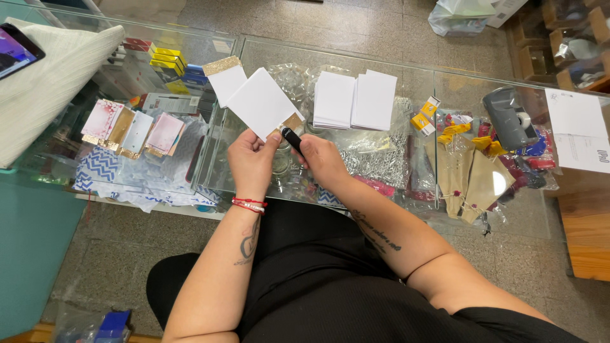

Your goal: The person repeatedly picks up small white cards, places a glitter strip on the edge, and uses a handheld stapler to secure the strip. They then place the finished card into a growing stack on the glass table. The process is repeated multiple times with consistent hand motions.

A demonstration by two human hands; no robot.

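My left hand (253,157) pinches a white card (262,103) with a gold glitter edge, held tilted above the glass counter (406,209). My right hand (323,159) grips a small black tool (292,138), its tip touching the card's gold corner. Just behind the held card lies another white card with a gold edge (225,77). Two stacks of white cards (354,99) rest on the glass to the right of the held card.
A grey tape dispenser (507,117) and white paper sheets (579,129) sit at the right. Pink and white cards (132,129) show under the glass at left, with yellow boxes (166,58) behind. A cream cloth (44,76) carries a phone (16,49) at far left.
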